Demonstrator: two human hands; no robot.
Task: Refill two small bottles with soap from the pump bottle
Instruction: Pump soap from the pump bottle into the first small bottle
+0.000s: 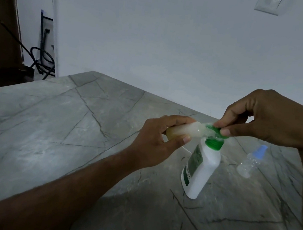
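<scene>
A white pump bottle with a green label and green collar stands on the grey marble table. My right hand pinches its green pump head between thumb and fingertips. My left hand grips a small clear bottle lying sideways, its mouth up against the pump spout; yellowish soap sits in its base. A second small clear bottle with a blue cap stands on the table to the right of the pump bottle.
The table's far edge meets a white wall. Something white lies behind my left hand, mostly hidden. Cables and a dark frame stand on the floor at the far left.
</scene>
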